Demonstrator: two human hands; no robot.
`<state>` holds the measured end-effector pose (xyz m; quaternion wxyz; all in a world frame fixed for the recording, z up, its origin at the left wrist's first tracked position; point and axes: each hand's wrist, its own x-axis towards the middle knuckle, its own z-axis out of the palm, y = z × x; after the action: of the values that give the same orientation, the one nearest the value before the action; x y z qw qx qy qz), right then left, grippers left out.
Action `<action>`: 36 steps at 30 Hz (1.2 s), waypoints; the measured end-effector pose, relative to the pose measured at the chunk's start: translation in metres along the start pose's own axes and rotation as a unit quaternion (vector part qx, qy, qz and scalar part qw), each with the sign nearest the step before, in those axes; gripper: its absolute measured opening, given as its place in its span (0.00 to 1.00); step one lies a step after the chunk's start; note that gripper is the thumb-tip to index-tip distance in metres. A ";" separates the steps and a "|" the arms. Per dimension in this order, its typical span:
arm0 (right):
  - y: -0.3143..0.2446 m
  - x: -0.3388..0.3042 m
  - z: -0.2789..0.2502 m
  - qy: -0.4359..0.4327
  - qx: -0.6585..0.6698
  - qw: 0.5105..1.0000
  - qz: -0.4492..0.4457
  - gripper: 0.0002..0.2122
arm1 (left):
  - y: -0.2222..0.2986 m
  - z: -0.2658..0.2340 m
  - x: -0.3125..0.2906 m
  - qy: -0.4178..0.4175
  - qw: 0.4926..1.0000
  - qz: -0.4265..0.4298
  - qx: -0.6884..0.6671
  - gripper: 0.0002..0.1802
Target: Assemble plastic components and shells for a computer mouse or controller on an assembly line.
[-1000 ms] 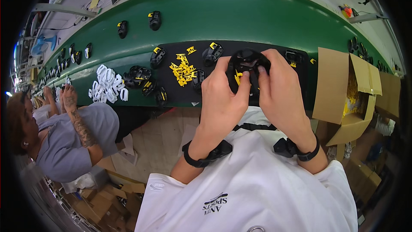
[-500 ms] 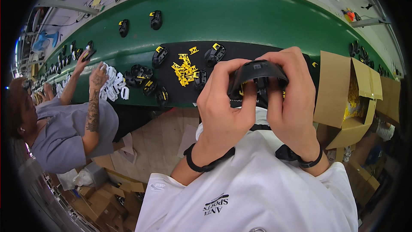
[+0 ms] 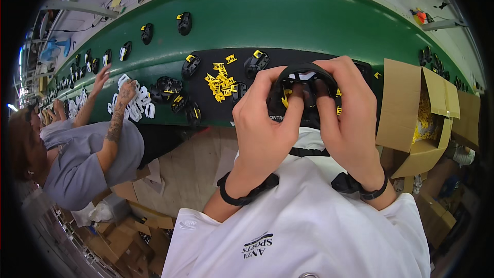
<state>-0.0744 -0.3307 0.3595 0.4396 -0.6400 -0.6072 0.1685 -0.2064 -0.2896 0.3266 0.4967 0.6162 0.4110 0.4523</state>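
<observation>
Closest in, both hands are raised in front of the chest around one round black plastic part (image 3: 303, 80): the left hand (image 3: 262, 123) curls around its left side with the thumb pressed on its face, and the right hand (image 3: 350, 118) wraps its right side, fingers over the top rim and thumb against the front, so the part is clamped between the two, held above the near edge of the black mat (image 3: 216, 103). One small yellow clip (image 3: 284, 97) shows on the part by the left thumb. Each wrist wears a black band, two in all. Beyond the hands, on the mat, lies one loose heap of yellow clips (image 3: 220, 80), with about seven black housings (image 3: 191, 64) scattered around it, some with yellow fittings. To the right stands one open cardboard box (image 3: 417, 113) with yellow pieces inside. To the left a co-worker in a grey shirt (image 3: 87, 159) reaches both arms to a pile of white pieces (image 3: 135, 104) on the green conveyor belt (image 3: 309, 15). Farther out on the belt lie three more black housings, with a row of others trailing off to the far left, too small to count
</observation>
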 end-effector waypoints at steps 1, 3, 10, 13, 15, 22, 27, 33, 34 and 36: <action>0.002 0.000 0.001 -0.006 0.008 1.000 0.019 0.15 | 0.000 0.000 0.002 0.003 0.999 -0.027 -0.019 0.12; 0.005 0.001 0.004 -0.010 0.019 0.999 0.032 0.15 | -0.003 -0.004 0.004 0.007 0.998 -0.049 -0.037 0.13; 0.039 -0.001 -0.011 -0.264 0.346 0.865 0.250 0.22 | -0.029 -0.059 0.008 -0.144 0.977 0.057 0.144 0.22; 0.061 0.006 0.016 -0.403 0.405 0.769 0.286 0.24 | -0.047 -0.079 0.011 -0.206 0.956 0.113 0.175 0.22; 0.065 0.009 0.037 -0.434 0.462 0.716 0.294 0.30 | -0.052 -0.090 0.012 -0.207 0.955 0.113 0.178 0.23; 0.069 0.025 0.101 -0.483 0.521 0.645 0.283 0.44 | -0.076 -0.124 0.020 -0.175 0.965 0.136 0.136 0.27; 0.063 0.040 0.124 -0.535 0.444 0.655 0.296 0.40 | -0.089 -0.153 0.020 -0.169 0.964 0.141 0.152 0.27; 0.044 0.056 0.154 -0.566 0.297 0.724 0.258 0.39 | -0.098 -0.183 0.012 -0.158 0.967 0.069 0.185 0.36; 0.046 0.058 0.160 -0.569 0.295 0.724 0.255 0.39 | -0.097 -0.192 0.010 -0.176 0.964 0.027 0.195 0.42; 0.060 0.061 0.174 -0.519 0.225 0.793 0.224 0.39 | -0.100 -0.212 0.004 -0.154 0.967 -0.022 0.199 0.43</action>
<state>-0.1549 -0.2047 0.2363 0.1399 -0.4570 -0.5288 0.7014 -0.4160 -0.2179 0.2497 0.4313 0.7559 0.4246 0.2497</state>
